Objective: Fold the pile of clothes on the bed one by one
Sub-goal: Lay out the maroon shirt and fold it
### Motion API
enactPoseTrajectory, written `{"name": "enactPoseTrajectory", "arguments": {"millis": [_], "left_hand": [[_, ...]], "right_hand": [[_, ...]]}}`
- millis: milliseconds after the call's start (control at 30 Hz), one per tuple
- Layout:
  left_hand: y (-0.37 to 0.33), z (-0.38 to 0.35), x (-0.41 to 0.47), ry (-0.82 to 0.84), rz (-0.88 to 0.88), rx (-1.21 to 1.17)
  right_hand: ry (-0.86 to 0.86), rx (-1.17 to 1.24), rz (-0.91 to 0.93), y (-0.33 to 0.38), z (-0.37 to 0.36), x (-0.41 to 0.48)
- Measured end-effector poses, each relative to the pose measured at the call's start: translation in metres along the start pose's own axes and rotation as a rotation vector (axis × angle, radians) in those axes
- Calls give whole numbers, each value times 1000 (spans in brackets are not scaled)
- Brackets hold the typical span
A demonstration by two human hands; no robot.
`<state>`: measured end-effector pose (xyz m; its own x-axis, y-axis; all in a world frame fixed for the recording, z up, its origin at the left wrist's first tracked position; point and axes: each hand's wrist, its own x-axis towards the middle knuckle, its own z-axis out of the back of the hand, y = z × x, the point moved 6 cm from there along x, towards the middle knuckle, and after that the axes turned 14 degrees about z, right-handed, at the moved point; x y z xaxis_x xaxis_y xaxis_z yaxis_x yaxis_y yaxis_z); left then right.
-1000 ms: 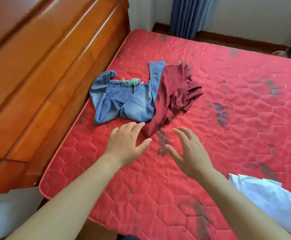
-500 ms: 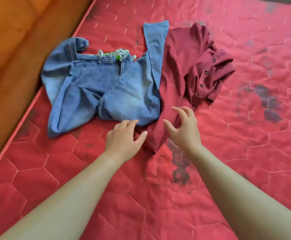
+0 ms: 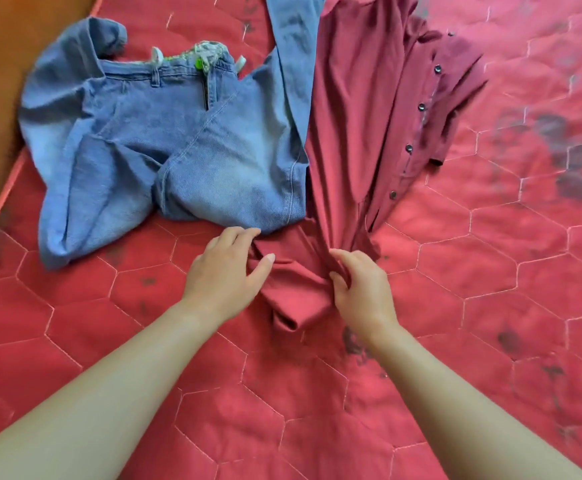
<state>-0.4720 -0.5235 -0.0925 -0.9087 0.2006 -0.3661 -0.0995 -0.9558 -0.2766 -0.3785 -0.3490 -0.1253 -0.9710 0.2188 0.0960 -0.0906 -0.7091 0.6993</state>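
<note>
Hands meet at the near end of a dark red shirt (image 3: 355, 126) on a red quilted bed (image 3: 490, 306). Blue jeans (image 3: 178, 150) lie just left of it, one leg overlapping the shirt's edge. Pulling the shirt now could drag the jeans along, because that leg rests on it, and the bunched hem may twist. The right hand (image 3: 360, 289) is closed, pinching gathered shirt cloth. The left hand (image 3: 227, 268) is half open, fingers curled onto the shirt's crumpled corner, touching the jeans' edge.
</note>
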Motion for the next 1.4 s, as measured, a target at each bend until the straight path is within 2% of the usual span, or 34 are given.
{"name": "enactPoseTrajectory", "arguments": {"millis": [133,200,333,400,500,567,700,867,1000,1133,1233,1400], "left_hand": [[-22,-11,-31,77,-17,-46],[-30,-18,-45,95,-12,-69],[-54,-37,-49,104,-37,-73],[-67,-50,-42,96,-4,-81],[-71,-72,-35,95,101,-75],[-70,-81,-37,43,77,-45],[-60,-77,-44,4,-10,-218],[-41,-61,-60,-28,1,-318],[-17,-53,-79,-29,69,-322],[-8,-51,-102,-13,75,-316],[-9,-45,-107,-35,51,-304],[-10,-36,-100,-74,70,-276]], "right_hand": [[219,123,58,29,0,-89],[251,167,42,25,16,-108],[31,-12,-109,-33,70,-88],[14,-75,-171,-59,81,-72],[-3,-46,-223,-79,78,-50],[-43,-12,-223,-81,68,-36],[-150,117,-261,-73,54,-30],[-316,128,-288,-84,89,-82],[-341,-9,-387,-108,135,-147],[-293,14,-473,-115,150,-178],[-274,22,-433,-101,146,-170],[-256,-202,-274,-63,134,-143]]}}
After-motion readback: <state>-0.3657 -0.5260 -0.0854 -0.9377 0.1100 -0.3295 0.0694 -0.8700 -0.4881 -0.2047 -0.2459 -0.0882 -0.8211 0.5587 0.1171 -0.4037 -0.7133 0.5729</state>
